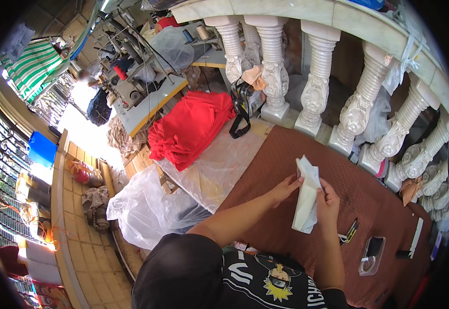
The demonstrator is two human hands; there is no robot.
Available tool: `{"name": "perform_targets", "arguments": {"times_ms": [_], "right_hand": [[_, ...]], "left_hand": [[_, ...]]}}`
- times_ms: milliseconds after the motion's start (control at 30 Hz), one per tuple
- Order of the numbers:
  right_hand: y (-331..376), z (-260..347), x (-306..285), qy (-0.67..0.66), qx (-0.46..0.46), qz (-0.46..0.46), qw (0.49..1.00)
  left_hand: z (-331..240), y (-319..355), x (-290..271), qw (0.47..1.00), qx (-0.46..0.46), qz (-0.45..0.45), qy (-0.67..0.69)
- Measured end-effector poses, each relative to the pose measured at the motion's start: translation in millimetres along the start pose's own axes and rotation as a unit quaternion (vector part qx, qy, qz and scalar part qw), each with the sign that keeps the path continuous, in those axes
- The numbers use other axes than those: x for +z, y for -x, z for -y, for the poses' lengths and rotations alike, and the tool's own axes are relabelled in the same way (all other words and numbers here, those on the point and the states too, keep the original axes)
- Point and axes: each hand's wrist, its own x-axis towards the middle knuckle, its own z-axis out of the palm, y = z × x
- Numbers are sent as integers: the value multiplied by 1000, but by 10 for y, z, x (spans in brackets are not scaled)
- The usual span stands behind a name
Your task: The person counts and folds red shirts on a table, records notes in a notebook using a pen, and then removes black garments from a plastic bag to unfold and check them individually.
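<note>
Over the brown-covered table [286,154], both my hands hold a folded bundle of white, pale yellow and pale blue sheets [306,198]. Whether they are paper or thin cloth I cannot tell. My left hand [286,189] pinches the bundle's left edge near the top. On the other side, my right hand [328,200] grips the right edge, its thumb against the sheets. By my right forearm lies a yellow-and-black cutter or snips [350,232]. Further right are a clear plastic case [372,256] with a dark item in it and a white strip [416,238] with a black end.
A heap of red cloth [193,126] rests on the plastic-covered part of the table, beside a black strap [241,123]. Clear plastic sheeting [142,211] hangs at the near left. White balusters [314,77] border the far side. A sewing machine [129,92] stands at the back left.
</note>
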Motion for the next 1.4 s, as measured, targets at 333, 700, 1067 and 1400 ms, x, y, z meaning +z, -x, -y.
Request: {"name": "perform_targets", "arguments": {"times_ms": [333, 700, 1067, 1400], "right_hand": [[27, -22, -12, -22, 15, -13, 1000], [138, -229, -106, 92, 68, 70, 991], [228, -287, 638, 410, -167, 237, 865], [-185, -543, 1078, 363, -115, 105, 919]], "left_hand": [[-66, 128, -147, 962, -23, 74, 261], [-159, 130, -189, 965, 27, 66, 251], [134, -164, -624, 972, -87, -45, 212], [-287, -176, -773, 982, -86, 82, 149]]}}
